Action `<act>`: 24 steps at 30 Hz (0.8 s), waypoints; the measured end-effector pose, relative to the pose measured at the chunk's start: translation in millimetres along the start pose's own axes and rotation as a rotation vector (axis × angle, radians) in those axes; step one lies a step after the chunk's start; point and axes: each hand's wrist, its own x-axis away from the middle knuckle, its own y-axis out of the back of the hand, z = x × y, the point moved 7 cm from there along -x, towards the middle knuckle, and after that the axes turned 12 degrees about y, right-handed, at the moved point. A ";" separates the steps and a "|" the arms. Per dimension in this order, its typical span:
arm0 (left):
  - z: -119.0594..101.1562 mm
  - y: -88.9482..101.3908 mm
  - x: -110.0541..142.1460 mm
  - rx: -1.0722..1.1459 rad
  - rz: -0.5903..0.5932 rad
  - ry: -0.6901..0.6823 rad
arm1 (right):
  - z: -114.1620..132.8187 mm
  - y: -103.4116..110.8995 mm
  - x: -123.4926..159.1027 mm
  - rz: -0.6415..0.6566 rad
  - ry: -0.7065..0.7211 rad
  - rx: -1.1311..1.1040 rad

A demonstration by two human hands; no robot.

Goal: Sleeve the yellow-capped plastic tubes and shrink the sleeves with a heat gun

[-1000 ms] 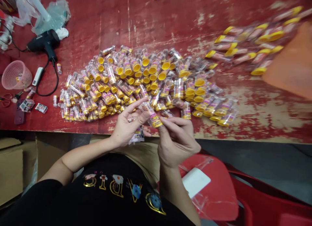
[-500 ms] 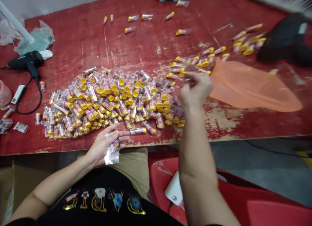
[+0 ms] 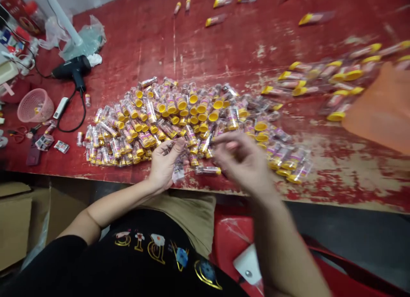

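Note:
My left hand (image 3: 162, 167) is closed on a few clear printed plastic sleeves (image 3: 178, 172), just over the table's front edge. Facing it, a short gap to the right, is my right hand (image 3: 246, 162), its fingers bent and smeared by motion; whether they hold anything does not show. Behind both hands spreads a big heap of small clear tubes with yellow caps (image 3: 169, 105) and printed wrapping. One wrapped tube (image 3: 207, 170) lies on its side between the hands near the edge. Looser pinkish tubes with yellow caps (image 3: 329, 71) lie farther right.
At left are a black heat gun (image 3: 75, 70) with its cord, a pink basket (image 3: 36, 106) and small packs of sleeves (image 3: 62, 146). An orange sheet (image 3: 381, 113) covers part of the red table (image 3: 137, 45) at right. A red chair (image 3: 232, 233) stands below.
My right hand has come back from the loose tubes at the right toward my left hand. The left hand has lifted toward the heap. The camera view has swung left.

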 end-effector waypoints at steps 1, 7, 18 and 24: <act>1.6 0.0 0.3 0.018 0.000 -0.006 | 11.8 -28.2 14.1 0.067 -0.024 -0.065; 0.9 15.2 5.3 0.000 -0.004 -0.038 | 19.2 -71.4 37.7 -0.166 -0.186 -0.337; -7.1 23.5 10.8 -0.026 -0.008 -0.089 | 11.4 -72.7 44.1 -0.296 -0.273 -0.403; -8.2 17.9 11.7 0.008 0.013 -0.119 | 13.3 -73.6 44.0 -0.362 -0.214 -0.328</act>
